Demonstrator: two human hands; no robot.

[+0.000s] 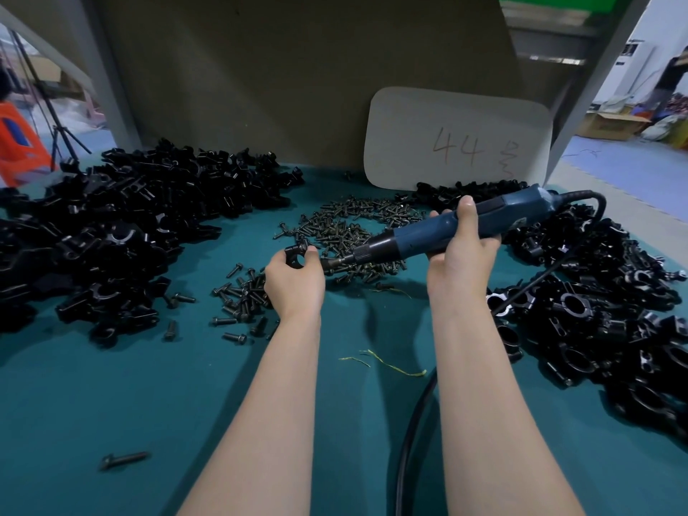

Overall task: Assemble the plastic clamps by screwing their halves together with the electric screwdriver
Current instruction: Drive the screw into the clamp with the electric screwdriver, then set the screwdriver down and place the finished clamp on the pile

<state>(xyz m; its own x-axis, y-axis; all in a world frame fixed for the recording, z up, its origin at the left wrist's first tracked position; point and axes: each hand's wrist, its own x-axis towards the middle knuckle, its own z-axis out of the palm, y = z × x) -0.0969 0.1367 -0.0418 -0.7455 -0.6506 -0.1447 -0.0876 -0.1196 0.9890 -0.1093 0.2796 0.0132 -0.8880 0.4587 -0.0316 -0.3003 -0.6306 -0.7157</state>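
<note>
I'm pinching a plastic clamp (296, 256) steady in my left grip (294, 283); my right grip (463, 251) is wrapping the electric screwdriver (417, 236), aiming it toward nine o'clock at that clamp.

Open green mat (149, 422) between left clamp pile (111, 225) and right clamp pile (595, 310), screws (353, 225) beyond, cable (407, 441) near right.

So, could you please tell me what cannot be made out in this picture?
Head view:
- clamp: mostly covered by fingers of the left hand.
- electric screwdriver tip: whether it sits on a screw, too small and dark.
- cable: cut off by the bottom edge.
- card: marks beside 44 blurred.
</note>
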